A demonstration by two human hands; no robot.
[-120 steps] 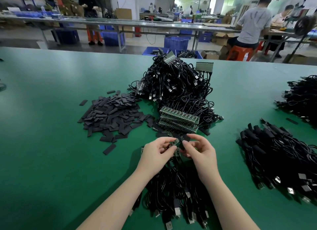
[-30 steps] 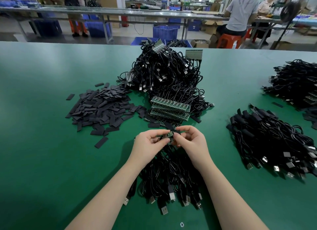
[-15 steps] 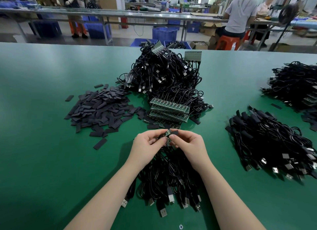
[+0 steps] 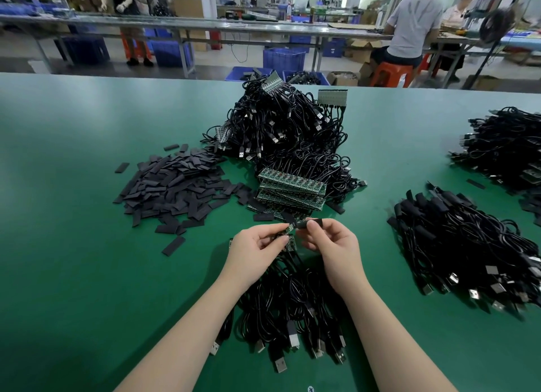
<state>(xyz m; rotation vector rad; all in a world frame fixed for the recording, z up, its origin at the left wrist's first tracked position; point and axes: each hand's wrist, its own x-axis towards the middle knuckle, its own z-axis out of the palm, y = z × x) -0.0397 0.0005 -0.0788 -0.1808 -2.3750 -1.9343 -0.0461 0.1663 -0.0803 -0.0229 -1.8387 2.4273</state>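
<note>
USB cable bundle [image 4: 292,312] at 6 o'clock under wrists, apparently unsleeved. Left hand [image 4: 257,252] pinching small green circuit board [image 4: 290,230]. Right hand [image 4: 333,246] pinching black sleeve [image 4: 313,224] at board's tip, barely on. Sleeved cables [image 4: 468,245] at 3 o'clock: done. Loose sleeves [image 4: 175,186] at 10, board strips [image 4: 292,188] and cable heap [image 4: 287,134] at 12: plenty left.
</note>
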